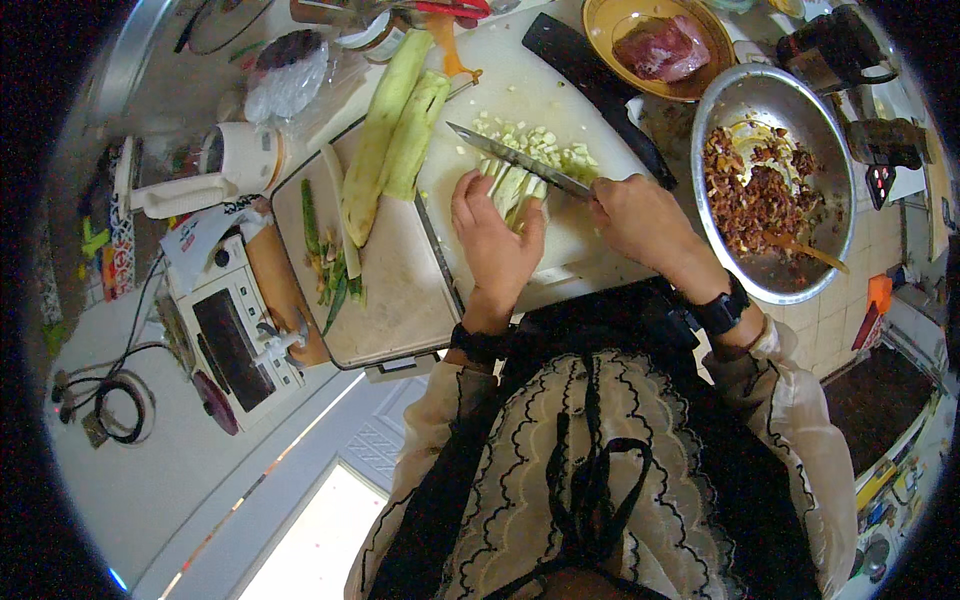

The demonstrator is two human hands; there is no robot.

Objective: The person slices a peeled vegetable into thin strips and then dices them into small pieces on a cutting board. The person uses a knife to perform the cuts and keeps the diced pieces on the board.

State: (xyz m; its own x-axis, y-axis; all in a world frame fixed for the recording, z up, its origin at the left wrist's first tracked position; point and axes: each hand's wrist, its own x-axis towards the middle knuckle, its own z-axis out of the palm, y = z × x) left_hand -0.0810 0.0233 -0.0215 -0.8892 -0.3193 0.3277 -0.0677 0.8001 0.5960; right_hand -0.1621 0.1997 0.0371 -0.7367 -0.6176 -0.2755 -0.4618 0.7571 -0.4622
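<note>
My right hand (641, 221) grips the handle of a kitchen knife (525, 161), whose blade points up and left across pale green vegetable strips. Those strips (512, 193) are bunched under the fingers and thumb of my left hand (496, 240). Just beyond the blade lies a pile of small diced pieces (544, 142) on the white cutting board (495, 97). Two long peeled vegetables (386, 139), perhaps eggplants, rest to the left, across the white board and a second, beige board (394, 300).
Green stem trimmings (330, 277) lie on the beige board. At right stands a steel bowl (697, 187) of chopped brown filling with a spoon (810, 251). Behind it, a yellow bowl (592, 37) holds raw meat (664, 49). A black cleaver-like object (592, 86) and orange peeler (448, 49) lie nearby.
</note>
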